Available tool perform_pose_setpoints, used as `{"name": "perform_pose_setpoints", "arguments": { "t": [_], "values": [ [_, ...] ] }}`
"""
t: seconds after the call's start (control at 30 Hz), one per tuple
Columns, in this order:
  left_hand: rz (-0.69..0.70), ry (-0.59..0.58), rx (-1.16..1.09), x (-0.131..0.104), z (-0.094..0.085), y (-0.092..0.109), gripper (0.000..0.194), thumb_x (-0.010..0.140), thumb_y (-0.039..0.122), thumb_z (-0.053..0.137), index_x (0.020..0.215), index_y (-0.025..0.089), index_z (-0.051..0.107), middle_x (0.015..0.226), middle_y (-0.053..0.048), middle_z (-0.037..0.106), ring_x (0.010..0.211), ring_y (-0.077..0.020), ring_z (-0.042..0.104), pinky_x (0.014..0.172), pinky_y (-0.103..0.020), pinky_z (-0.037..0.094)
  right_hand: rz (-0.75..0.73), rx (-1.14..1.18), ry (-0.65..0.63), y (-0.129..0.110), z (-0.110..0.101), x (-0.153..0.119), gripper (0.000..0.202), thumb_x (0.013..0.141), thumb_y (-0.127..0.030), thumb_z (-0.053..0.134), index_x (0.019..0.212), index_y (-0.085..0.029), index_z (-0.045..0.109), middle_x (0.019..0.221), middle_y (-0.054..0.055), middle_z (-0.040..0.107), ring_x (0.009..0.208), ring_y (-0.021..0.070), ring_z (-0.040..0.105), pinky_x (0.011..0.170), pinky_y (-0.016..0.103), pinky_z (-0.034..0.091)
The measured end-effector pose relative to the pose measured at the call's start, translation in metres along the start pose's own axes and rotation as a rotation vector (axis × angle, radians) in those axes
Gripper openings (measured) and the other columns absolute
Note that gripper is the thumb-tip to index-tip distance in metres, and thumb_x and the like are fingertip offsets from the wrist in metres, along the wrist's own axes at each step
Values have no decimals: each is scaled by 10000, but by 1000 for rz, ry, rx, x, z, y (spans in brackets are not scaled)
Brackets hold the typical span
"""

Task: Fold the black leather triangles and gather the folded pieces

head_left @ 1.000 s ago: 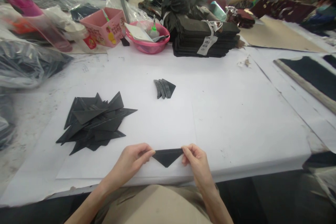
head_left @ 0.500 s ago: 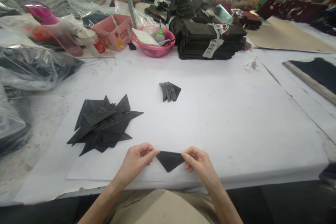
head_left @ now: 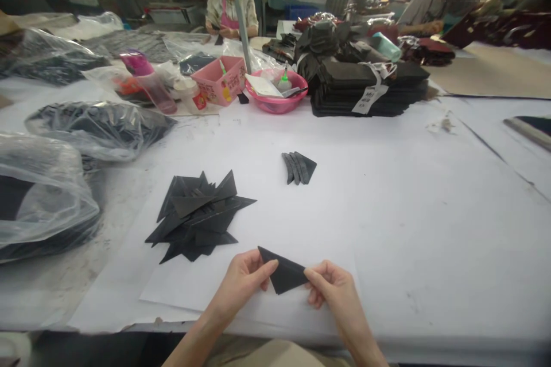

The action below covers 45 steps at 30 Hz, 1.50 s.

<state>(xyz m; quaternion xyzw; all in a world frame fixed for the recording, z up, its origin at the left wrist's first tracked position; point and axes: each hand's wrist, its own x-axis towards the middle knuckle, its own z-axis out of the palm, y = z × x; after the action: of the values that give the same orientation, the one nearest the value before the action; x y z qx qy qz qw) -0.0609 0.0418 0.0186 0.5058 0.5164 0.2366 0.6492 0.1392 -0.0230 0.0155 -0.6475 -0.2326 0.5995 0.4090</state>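
Between my two hands is a black triangular piece (head_left: 286, 276), its long edge facing away from me and its point toward me. My left hand (head_left: 249, 275) pinches it near the left corner, thumb on top. At the right corner, the thumb and fingers of my right hand (head_left: 329, 284) are closed on it. Beyond my left hand lies a loose heap of similar black triangles (head_left: 198, 215), overlapping at many angles. Farther off, a small overlapping row of black pieces with grey curved edges (head_left: 298, 168) rests on the white table (head_left: 387, 229).
Clear plastic bags (head_left: 47, 195) with dark contents lie at the left. Along the back stand a pink bottle (head_left: 150, 83), a pink box (head_left: 219, 80), a pink basin (head_left: 278, 103) and a tied stack of black pieces (head_left: 365, 89). Two people sit beyond.
The view has shifted, so the table things appear lower and farther right. The triangle has tilted, its left corner now higher, and my left thumb has moved inward onto its face.
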Motion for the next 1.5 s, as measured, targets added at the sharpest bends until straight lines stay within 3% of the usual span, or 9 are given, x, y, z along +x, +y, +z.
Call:
{"name": "perform_pose_setpoints", "arguments": {
  "t": [0.23,0.6,0.7,0.83,0.93,1.03,1.17,1.33,1.5],
  "values": [
    [8,-6,-54,4,-5,1,459,843,577,641,680,161,538,575,10,577,565,-117,494,588,-218,368,8,-46,-122,-1,-9,4,543,746,-675,655,720,-134,605,531,43,640,459,102,571,472,185,445],
    [-5,7,-26,7,-6,-4,454,863,580,623,701,164,546,568,6,585,577,-130,538,615,-231,412,11,-178,-150,-6,-14,14,542,770,-706,579,722,-169,525,530,-18,578,420,101,544,406,189,410],
    [18,130,-75,8,-23,-1,450,833,576,669,695,166,544,564,14,574,582,-127,544,635,-226,445,-70,-275,-52,-11,-26,22,489,825,-656,529,714,-181,511,585,-7,596,454,106,552,431,206,423],
    [28,497,-393,11,-63,2,463,690,556,811,767,171,567,646,34,593,620,-122,567,734,-252,536,-339,-576,98,-42,-35,39,313,942,-457,459,839,-195,596,812,32,679,717,149,643,669,273,515],
    [10,526,-516,9,-75,-6,529,656,551,836,971,182,625,770,36,617,560,-89,519,694,-264,567,-621,-945,214,-78,-26,67,201,949,-299,501,1077,-223,636,1147,57,667,1099,212,603,934,366,491],
    [-18,406,-431,1,-59,-17,468,721,561,785,929,169,635,719,39,568,541,-83,489,660,-244,554,-736,-1237,264,-107,-8,112,414,911,-229,585,1321,-206,538,1431,80,506,1357,247,424,1110,426,383],
    [56,280,-237,-9,-27,-24,430,789,581,708,837,161,632,671,26,540,555,-103,503,638,-238,523,-725,-1293,244,-113,6,160,566,884,-280,648,1410,-177,466,1500,109,429,1415,276,353,1160,477,314],
    [131,238,-49,4,-22,-14,388,855,551,633,956,176,639,780,-11,617,699,-151,602,713,-252,516,-748,-1321,242,-87,0,144,482,906,-283,625,1368,-197,518,1432,125,504,1348,264,438,1165,484,277],
    [309,265,157,75,-11,25,424,858,429,613,1184,159,578,1084,-102,652,1019,-230,632,846,-325,535,-734,-1257,278,-97,-15,134,323,977,-302,493,1280,-231,582,1252,75,624,1154,195,568,1019,353,427]
  ]
}}
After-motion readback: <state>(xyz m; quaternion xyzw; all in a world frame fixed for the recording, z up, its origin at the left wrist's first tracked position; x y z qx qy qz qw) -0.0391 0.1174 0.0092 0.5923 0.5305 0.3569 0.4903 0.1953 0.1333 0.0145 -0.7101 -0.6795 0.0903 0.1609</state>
